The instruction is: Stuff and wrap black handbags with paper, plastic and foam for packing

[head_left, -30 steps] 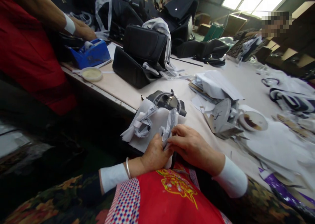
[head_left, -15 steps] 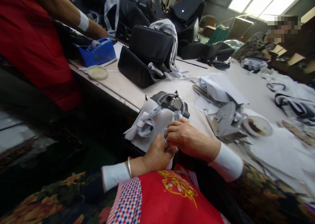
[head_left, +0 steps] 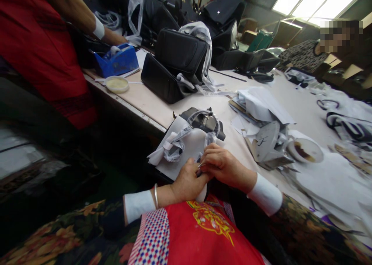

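Note:
A black handbag [head_left: 196, 119] lies in front of me at the table edge, with white paper [head_left: 194, 144] over its near side. A strap [head_left: 210, 138] wrapped in clear plastic runs over the paper down to my hands, and another wrapped loop [head_left: 173, 150] curls at the left. My left hand [head_left: 190, 181] is closed round the strap's near end, where a dark bit shows between thumb and fingers. Right against it, my right hand [head_left: 222, 164] is closed in a pinch; its fingertips hide what they grip.
Black bags [head_left: 180, 51] stand further back, beside a blue tape dispenser [head_left: 117, 61] and a round dish [head_left: 116, 84]. To the right are stacked papers [head_left: 261, 106], a metal holder [head_left: 269, 144] and a tub with brown residue [head_left: 305, 150]. A co-worker's arm [head_left: 87, 16] reaches in at upper left.
My right hand has shifted slightly, its fingers drawn into a tighter pinch by my left thumb. My left hand stays closed at the strap. The view has moved a little.

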